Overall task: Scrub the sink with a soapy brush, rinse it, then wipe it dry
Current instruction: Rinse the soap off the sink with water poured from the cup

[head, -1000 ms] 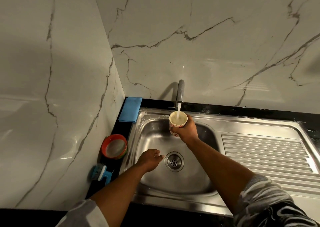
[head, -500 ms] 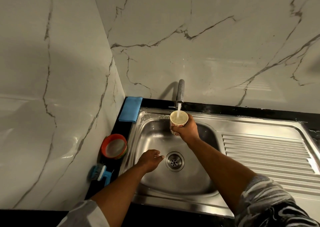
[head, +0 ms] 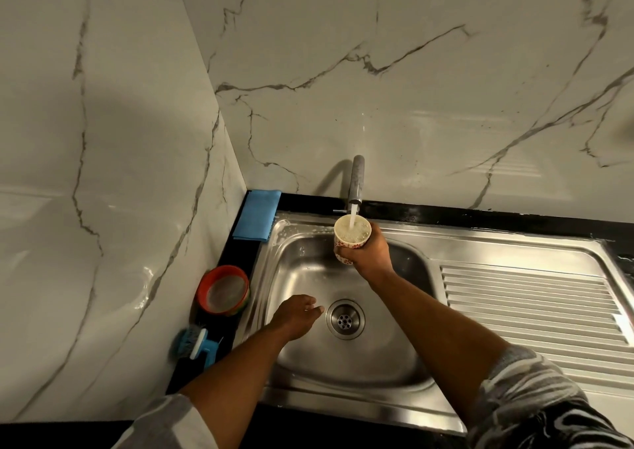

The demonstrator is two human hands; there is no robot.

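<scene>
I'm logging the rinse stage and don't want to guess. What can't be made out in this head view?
- Tap handle: only a small stub shows beside the spout, too small to read.
- Cup fill level: foam and the stream hide it.
- Cup's lower side: covered by the right hand.
- Brush bristles: dim and blurred on the dark ledge.
- Red bowl contents: pale, unclear.
- Drainboard: cut off by the right edge.

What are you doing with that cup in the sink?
The right hand holds a flowered cup under the running tap, and it looks nearly full. The left hand rests open in the steel sink, beside the drain. Suds sit at the sink's back left corner. The blue brush, a red-rimmed bowl and a folded blue cloth lie unused on the left ledge.
</scene>
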